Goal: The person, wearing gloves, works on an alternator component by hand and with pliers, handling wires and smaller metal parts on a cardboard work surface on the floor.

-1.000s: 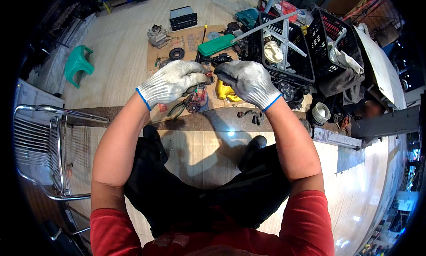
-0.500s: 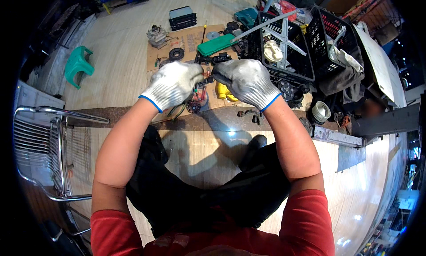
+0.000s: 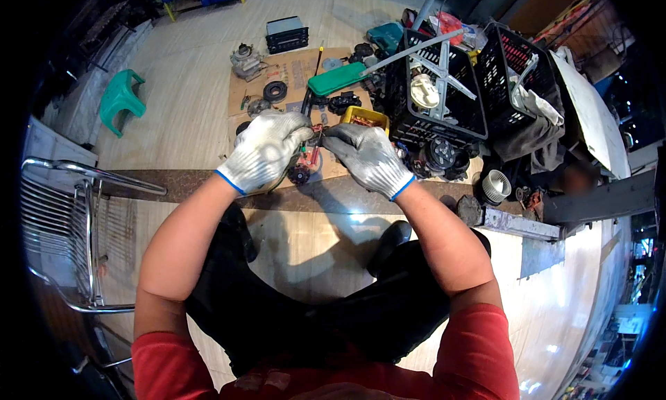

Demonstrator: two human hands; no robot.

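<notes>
Both my hands wear white knit gloves with blue cuffs. My left hand has its fingers pinched together above the cardboard sheet. My right hand is also pinched, its fingertips close to the left ones. Some small dark and reddish bits show between the fingertips, but I cannot make out what is held. Just below lies a dark round part. Beyond the right hand stands a yellow container with small reddish items in it.
Behind lie a green tray, a black ring and a metal part. Black crates with metal brackets stand at right, near a white fan wheel. A green stool and metal chair are left.
Both hands have come lower and nearer to me, and my right hand has turned and shifted left. More of the yellow container behind it now shows.
</notes>
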